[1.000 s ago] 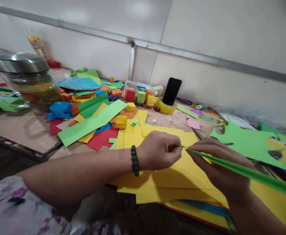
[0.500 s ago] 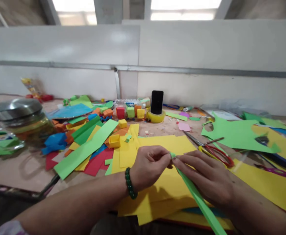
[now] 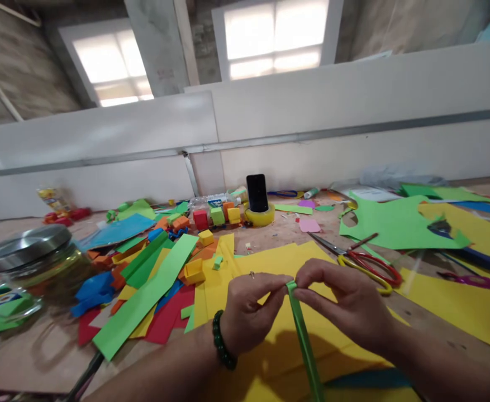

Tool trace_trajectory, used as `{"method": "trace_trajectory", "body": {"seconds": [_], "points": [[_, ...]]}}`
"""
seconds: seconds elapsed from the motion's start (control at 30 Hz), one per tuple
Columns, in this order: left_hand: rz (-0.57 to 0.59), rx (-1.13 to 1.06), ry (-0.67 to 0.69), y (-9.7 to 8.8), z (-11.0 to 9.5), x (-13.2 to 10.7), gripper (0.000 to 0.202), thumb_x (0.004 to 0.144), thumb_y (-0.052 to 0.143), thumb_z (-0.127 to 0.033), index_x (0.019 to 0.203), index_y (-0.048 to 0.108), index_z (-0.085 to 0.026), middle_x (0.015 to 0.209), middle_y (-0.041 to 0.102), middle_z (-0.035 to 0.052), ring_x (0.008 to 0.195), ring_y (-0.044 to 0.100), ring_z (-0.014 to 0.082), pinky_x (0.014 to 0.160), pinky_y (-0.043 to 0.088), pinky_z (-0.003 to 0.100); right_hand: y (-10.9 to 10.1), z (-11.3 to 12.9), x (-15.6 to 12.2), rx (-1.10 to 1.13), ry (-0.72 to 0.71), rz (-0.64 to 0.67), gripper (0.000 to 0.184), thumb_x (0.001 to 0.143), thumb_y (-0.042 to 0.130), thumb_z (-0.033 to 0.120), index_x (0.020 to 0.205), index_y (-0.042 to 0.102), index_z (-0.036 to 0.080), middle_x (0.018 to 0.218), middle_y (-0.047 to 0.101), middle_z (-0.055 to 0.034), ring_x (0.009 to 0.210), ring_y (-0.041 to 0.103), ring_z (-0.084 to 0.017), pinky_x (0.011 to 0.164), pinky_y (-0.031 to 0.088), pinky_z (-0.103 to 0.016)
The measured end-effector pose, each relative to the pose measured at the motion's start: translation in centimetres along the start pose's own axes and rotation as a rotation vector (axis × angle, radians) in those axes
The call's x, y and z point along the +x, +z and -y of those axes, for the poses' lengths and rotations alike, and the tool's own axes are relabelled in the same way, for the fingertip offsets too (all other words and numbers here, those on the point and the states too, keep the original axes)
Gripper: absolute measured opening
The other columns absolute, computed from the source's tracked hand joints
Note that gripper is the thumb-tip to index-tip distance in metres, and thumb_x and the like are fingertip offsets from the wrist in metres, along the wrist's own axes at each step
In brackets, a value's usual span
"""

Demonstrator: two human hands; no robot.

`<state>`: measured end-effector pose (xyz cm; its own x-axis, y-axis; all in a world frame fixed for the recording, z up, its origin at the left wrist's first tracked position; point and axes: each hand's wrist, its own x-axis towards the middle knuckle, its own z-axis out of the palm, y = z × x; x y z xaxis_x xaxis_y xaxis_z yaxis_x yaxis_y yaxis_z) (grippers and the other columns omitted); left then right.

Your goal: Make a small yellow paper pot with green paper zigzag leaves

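Note:
A narrow green paper strip [image 3: 302, 340] hangs down toward me, its top end pinched between both hands. My left hand [image 3: 253, 310], with a green bead bracelet [image 3: 223, 340] at the wrist, grips the strip's left edge between thumb and forefinger. My right hand [image 3: 341, 304] pinches the same end from the right. The fold at the fingertips is small and partly covered. Under the hands lie yellow paper sheets [image 3: 265, 262]. Just beyond my right hand rest scissors [image 3: 366, 262] with red and yellow handles.
To the left stands a glass jar [image 3: 39, 268] with a metal lid, beside coloured paper pieces and a long green strip [image 3: 152, 296]. A phone [image 3: 257, 192] leans upright on a yellow tape roll [image 3: 259, 215]. Cut green paper [image 3: 395, 226] lies at the right.
The camera view has tilted up. My right hand has lifted off the strip's length, its flat fingers now curled into a pinch at the end. The strip hangs more steeply.

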<state>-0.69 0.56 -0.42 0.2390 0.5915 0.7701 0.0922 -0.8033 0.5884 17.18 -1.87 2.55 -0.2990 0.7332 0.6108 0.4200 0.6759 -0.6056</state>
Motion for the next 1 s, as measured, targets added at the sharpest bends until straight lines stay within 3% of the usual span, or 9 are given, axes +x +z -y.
{"method": "trace_trajectory", "body": {"seconds": [0.1, 0.23, 0.77, 0.9, 1.0], "points": [[0.025, 0.029, 0.059, -0.2, -0.3, 0.1, 0.017, 0.080, 0.061, -0.010, 0.090, 0.072, -0.018, 0.077, 0.075, 0.0044, 0.067, 0.070, 0.0128, 0.064, 0.055, 0.018, 0.2, 0.2, 0.2, 0.099, 0.201, 0.002, 0.015, 0.079, 0.067, 0.031, 0.072, 0.061, 0.018, 0.064, 0.064, 0.0003, 0.058, 0.061, -0.012, 0.055, 0.051, -0.020], [0.050, 0.109, 0.086, -0.4, -0.3, 0.1, 0.015, 0.080, 0.061, -0.010, 0.089, 0.070, -0.018, 0.075, 0.074, 0.0037, 0.065, 0.069, 0.0123, 0.063, 0.054, 0.019, 0.3, 0.5, 0.4, 0.166, 0.281, 0.020, 0.016, 0.078, 0.068, 0.032, 0.072, 0.062, 0.018, 0.063, 0.063, 0.0008, 0.057, 0.059, -0.010, 0.052, 0.049, -0.018], [0.200, 0.233, 0.049, -0.4, -0.9, -0.5, 0.021, 0.082, 0.054, -0.010, 0.098, 0.063, -0.018, 0.083, 0.073, 0.0045, 0.072, 0.068, 0.0141, 0.066, 0.051, 0.022, 0.0, 0.0, 0.1, 0.060, 0.258, 0.022, 0.011, 0.079, 0.064, 0.026, 0.071, 0.065, 0.018, 0.062, 0.066, 0.0009, 0.055, 0.059, -0.011, 0.050, 0.047, -0.019], [0.240, 0.225, -0.011, -0.5, -1.2, -0.4, 0.020, 0.076, 0.060, -0.015, 0.096, 0.063, -0.017, 0.078, 0.071, 0.0037, 0.070, 0.067, 0.0156, 0.065, 0.050, 0.024, 0.2, -0.3, 0.0, -0.058, 0.156, -0.005, 0.005, 0.080, 0.065, 0.020, 0.076, 0.068, 0.020, 0.068, 0.069, 0.0012, 0.060, 0.063, -0.011, 0.055, 0.049, -0.019], [0.227, 0.180, -0.114, -0.4, -1.0, -0.3, 0.009, 0.081, 0.060, -0.018, 0.088, 0.066, -0.018, 0.077, 0.071, 0.0025, 0.068, 0.066, 0.0133, 0.064, 0.049, 0.022, 0.2, -0.6, -0.1, -0.147, 0.015, -0.019, 0.008, 0.082, 0.063, 0.015, 0.077, 0.067, 0.019, 0.069, 0.068, 0.0012, 0.062, 0.063, -0.010, 0.057, 0.048, -0.018]]}}
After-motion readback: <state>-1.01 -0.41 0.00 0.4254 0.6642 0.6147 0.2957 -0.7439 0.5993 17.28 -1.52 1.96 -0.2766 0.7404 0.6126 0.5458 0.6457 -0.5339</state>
